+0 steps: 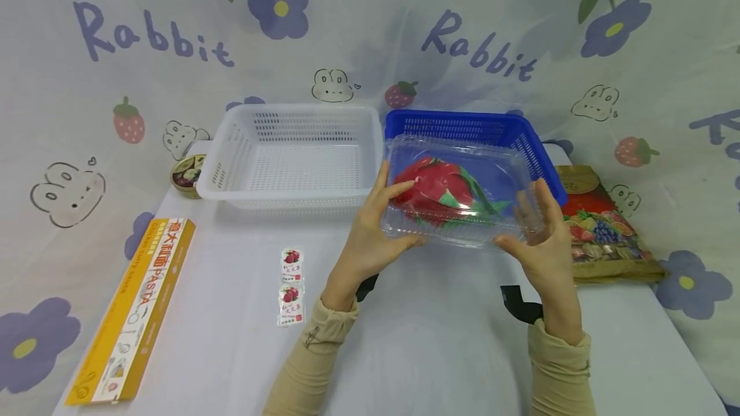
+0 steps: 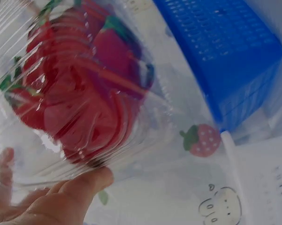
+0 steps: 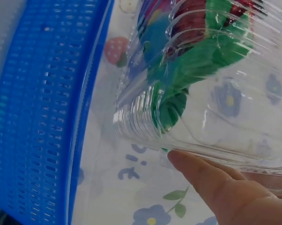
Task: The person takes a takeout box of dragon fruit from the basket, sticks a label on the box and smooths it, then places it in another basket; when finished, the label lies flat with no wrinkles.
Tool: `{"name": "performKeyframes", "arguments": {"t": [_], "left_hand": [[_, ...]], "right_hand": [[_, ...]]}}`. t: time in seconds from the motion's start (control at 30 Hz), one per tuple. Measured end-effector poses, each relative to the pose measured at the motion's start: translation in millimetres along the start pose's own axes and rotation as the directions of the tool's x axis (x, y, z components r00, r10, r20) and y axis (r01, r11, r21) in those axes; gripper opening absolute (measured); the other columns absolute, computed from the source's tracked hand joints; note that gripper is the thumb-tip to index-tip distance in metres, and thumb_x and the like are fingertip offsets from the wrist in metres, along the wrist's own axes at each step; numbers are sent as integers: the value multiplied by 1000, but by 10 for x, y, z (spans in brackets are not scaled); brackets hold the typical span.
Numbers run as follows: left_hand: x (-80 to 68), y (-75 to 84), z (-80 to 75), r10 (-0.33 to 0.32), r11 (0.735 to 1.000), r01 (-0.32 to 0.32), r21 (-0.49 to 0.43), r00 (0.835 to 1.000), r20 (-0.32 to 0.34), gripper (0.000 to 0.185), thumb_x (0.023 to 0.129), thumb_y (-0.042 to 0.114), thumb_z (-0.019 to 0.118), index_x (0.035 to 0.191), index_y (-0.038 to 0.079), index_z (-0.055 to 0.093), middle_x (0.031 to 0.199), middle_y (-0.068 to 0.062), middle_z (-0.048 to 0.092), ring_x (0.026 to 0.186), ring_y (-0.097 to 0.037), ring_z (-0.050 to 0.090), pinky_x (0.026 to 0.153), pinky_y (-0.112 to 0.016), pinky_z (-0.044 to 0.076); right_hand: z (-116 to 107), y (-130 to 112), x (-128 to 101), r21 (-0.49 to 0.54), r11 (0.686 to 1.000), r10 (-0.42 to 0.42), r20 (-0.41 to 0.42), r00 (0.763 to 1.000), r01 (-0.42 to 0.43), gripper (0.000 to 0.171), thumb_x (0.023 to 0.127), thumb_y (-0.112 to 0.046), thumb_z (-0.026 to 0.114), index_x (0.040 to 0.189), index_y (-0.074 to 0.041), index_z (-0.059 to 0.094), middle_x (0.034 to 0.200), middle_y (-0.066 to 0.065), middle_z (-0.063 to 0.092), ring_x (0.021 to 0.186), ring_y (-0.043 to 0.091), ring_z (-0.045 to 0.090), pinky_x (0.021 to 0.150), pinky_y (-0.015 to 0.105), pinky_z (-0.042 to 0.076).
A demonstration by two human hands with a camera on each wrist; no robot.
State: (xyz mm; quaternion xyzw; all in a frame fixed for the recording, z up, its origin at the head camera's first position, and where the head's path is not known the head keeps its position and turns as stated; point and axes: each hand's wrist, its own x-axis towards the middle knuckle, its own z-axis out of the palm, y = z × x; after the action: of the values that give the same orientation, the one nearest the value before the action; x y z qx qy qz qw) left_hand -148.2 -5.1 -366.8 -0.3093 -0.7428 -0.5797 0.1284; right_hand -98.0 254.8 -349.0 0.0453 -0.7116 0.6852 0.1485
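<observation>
Both hands hold a clear box (image 1: 459, 194) up off the tabletop (image 1: 405, 339), in front of the blue basket (image 1: 462, 127) near the far edge. Inside the box lies a red fruit (image 1: 433, 188) with green leaves, a dragon fruit by its look.

The left hand (image 1: 370, 236) grips the box's left end: its fingers (image 1: 384, 178) are curled up along the side wall and the thumb presses against the front, as the left wrist view also shows. The right hand (image 1: 543, 242) grips the right end, fingers (image 1: 543, 201) raised against the side wall and thumb (image 1: 511, 246) under the front rim. The right wrist view shows that thumb touching the box's ribbed corner, with the blue basket just behind.

A white basket (image 1: 291, 153) stands just left of the blue one, the two touching or nearly so. A small round tin (image 1: 187, 175) sits at the white basket's left side, near the far left corner. A yellow pasta box (image 1: 135, 313) lies along the left edge. Two small stickers (image 1: 291, 287) lie on the tabletop left of the left wrist. A printed bag (image 1: 601, 226) with fruit pictures lies at the right edge, beside the blue basket. A cloth with flowers, strawberries and the word Rabbit hangs behind.
</observation>
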Motion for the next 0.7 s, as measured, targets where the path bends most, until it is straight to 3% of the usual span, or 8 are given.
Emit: {"name": "performKeyframes", "arguments": {"t": [0.07, 0.13, 0.33, 0.53, 0.7], "left_hand": [[-24, 26, -37, -28, 1000, 27, 13, 999, 23, 88, 63, 4, 89, 140, 14, 46, 164, -12, 9, 151, -27, 15, 109, -48, 40], [-40, 34, -60, -10, 1000, 10, 22, 1000, 28, 92, 61, 6, 90, 141, 13, 45, 164, -14, 9, 151, -30, 16, 109, -49, 40], [-84, 30, -86, 21, 999, -20, 40, 1000, -24, 90, 61, 10, 90, 139, 10, 47, 162, -18, 14, 150, -34, 19, 113, -54, 33], [-124, 56, -150, -69, 996, 72, 45, 996, -59, 86, 64, 11, 90, 139, 12, 49, 162, -13, 17, 149, -32, 21, 113, -54, 32], [-154, 66, -223, -169, 985, 170, 37, 985, -32, 93, 65, 14, 90, 145, 18, 44, 164, -10, 11, 150, -33, 19, 113, -56, 31]], "right_hand": [[18, 9, -7, 8, 1000, -8, 9, 1000, 8, 99, 76, 10, 75, 155, -11, 18, 162, 14, 15, 148, 27, 25, 100, 10, 41], [35, 21, -14, 6, 1000, -16, 20, 1000, 16, 100, 76, 10, 75, 155, -10, 18, 162, 14, 16, 148, 27, 25, 102, 11, 40], [92, 57, -24, -20, 999, -42, 43, 998, 43, 98, 75, 12, 75, 154, -10, 21, 162, 14, 16, 148, 25, 25, 101, 11, 41], [172, 104, -39, -6, 987, -158, 82, 984, 159, 97, 72, 13, 76, 153, -3, 23, 160, 21, 16, 147, 21, 28, 103, 13, 40], [229, 126, -45, -146, 972, -176, 86, 981, 187, 100, 69, 16, 77, 152, -5, 26, 159, 21, 21, 145, 17, 32, 104, 8, 37]]}}
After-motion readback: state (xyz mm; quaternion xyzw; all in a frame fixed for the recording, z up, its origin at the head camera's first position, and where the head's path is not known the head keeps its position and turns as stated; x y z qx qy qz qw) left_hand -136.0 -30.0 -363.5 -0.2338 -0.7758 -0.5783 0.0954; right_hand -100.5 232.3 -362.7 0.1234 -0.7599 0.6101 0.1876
